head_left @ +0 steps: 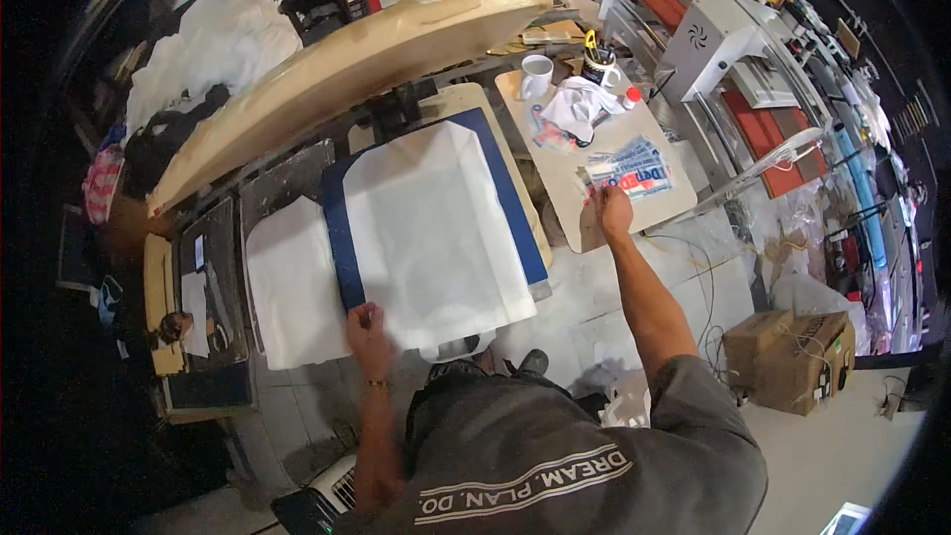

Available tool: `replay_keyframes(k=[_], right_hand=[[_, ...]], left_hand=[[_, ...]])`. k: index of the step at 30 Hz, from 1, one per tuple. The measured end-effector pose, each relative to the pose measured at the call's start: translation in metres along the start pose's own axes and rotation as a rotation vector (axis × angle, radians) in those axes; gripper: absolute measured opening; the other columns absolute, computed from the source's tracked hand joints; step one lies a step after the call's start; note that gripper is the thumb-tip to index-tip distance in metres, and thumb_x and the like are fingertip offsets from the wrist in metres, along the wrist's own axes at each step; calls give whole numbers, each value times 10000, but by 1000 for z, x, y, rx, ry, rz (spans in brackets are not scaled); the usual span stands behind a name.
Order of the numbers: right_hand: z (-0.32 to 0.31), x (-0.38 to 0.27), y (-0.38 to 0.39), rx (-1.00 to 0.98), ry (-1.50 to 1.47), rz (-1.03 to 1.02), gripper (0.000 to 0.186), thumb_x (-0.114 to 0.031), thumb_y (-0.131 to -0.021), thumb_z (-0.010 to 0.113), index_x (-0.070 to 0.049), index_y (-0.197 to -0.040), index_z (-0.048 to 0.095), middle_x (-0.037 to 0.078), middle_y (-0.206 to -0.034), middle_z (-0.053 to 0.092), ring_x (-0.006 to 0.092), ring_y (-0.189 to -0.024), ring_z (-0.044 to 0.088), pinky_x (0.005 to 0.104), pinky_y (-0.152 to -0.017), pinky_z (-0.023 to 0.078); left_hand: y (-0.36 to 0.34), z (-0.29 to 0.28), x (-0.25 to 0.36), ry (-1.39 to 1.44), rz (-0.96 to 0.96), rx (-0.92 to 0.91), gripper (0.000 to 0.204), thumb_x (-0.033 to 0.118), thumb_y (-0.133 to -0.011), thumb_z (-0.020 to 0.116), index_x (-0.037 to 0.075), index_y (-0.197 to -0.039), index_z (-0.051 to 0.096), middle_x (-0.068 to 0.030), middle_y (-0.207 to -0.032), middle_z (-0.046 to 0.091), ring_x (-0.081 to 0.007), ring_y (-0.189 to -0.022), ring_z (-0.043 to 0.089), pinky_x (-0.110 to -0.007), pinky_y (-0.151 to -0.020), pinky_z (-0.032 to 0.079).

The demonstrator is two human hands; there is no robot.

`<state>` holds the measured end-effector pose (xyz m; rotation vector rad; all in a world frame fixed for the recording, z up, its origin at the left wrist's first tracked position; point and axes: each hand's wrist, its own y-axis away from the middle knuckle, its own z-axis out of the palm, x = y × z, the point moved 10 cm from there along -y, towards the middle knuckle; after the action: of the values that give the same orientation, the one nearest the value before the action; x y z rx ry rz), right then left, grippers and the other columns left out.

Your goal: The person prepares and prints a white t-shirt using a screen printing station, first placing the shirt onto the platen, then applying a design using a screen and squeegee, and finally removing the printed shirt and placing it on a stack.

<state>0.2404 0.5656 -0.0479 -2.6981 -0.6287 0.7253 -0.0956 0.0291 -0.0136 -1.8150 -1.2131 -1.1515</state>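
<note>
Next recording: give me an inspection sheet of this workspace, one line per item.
Surface: blue platen under a white sheet; tan side table.
Job's things: printed transfers on the side table.
Clutter: white mug, pen cup, crumpled rag.
Hands: left hand at the sheet's near edge; right hand at the transfers.
Cables: thin cord on the floor.
Surroundings: cardboard box, press machine.

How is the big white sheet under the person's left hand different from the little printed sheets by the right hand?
The big white sheet is plain and blank; the printed sheets carry red and blue print. The white sheet is far larger. It lies over the navy cloth on the platen, while the printed sheets lie on the tan side board. The left hand touches one, the right hand the other. Both lie flat.
</note>
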Motion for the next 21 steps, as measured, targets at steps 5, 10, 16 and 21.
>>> replay_keyframes(k=[5, 10, 16, 21], right_hand=[[9, 23, -1, -152, -276, 246, 285, -298, -843, 761, -19, -856, 708, 172, -782, 702, 344, -725, 691, 448, -663, 523], [5, 50, -5, -9, -501, 234, 213, -202, -853, 762, -1, -858, 692, 129, -750, 699, 228, -672, 660, 364, -664, 523], [-46, 30, -14, 156, -407, 116, 162, -144, -895, 672, 1, -967, 682, 209, -867, 716, 345, -815, 713, 414, -738, 543], [-112, -173, 11, 42, -489, -248, 273, -66, -848, 638, -17, -1110, 698, 195, -1018, 713, 373, -941, 683, 450, -835, 532]], left_hand=[[1, -7, -3, -68, 26, 64, 152, 114, -916, 724, 7, -1010, 670, -42, -893, 661, -138, -793, 589, -296, -725, 484], [8, -5, 9, -4, 143, 70, 129, 114, -917, 721, 9, -985, 687, -80, -881, 680, -177, -788, 612, -322, -737, 500], [17, 5, 92, -672, 445, 89, 325, 226, -838, 770, 29, -1082, 684, -160, -1057, 641, -317, -841, 637, -445, -788, 524], [-7, 26, 101, -11, 235, -295, 428, 316, -929, 745, 11, -1206, 629, -192, -1221, 616, -269, -969, 675, -385, -828, 551]])
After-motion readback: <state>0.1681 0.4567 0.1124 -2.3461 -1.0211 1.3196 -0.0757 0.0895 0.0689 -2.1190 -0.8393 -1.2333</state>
